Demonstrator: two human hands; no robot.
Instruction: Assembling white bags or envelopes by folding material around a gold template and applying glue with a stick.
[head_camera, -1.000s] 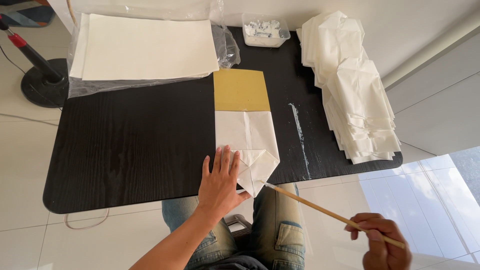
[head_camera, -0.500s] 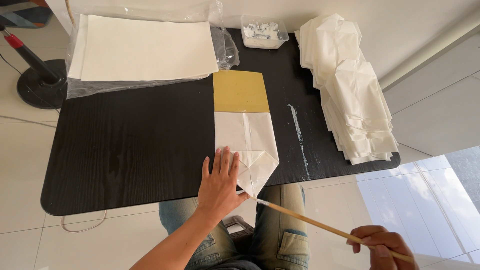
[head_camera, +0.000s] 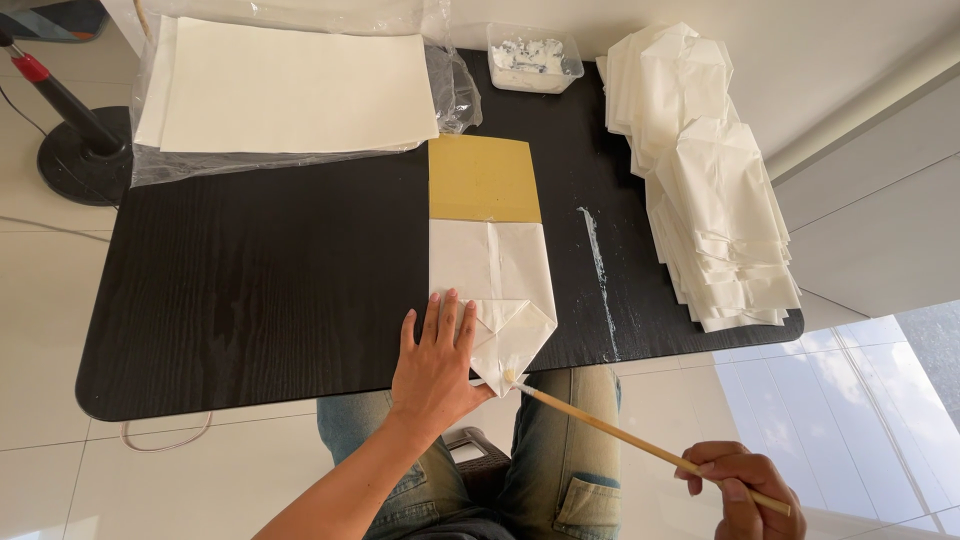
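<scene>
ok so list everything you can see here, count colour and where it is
table: one, black, centre
folded paper: one, white, table's near edge, under the left hand
card: one, mustard yellow, just beyond the folded paper
paper sheets: one stack, cream, far left, on clear plastic
folded bags: one pile, white, right side
tub: one, clear with white paste, far edge
stand: one, black, floor at left
stick: one, tan, tip at the folded paper's corner
left hand: flat on the folded paper
right hand: fingers pinching the stick

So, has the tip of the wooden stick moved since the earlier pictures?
Yes. The stick tip has moved left and down along the folded paper, from its right edge to its bottom corner, near the table front edge. The right hand holds it.
</scene>
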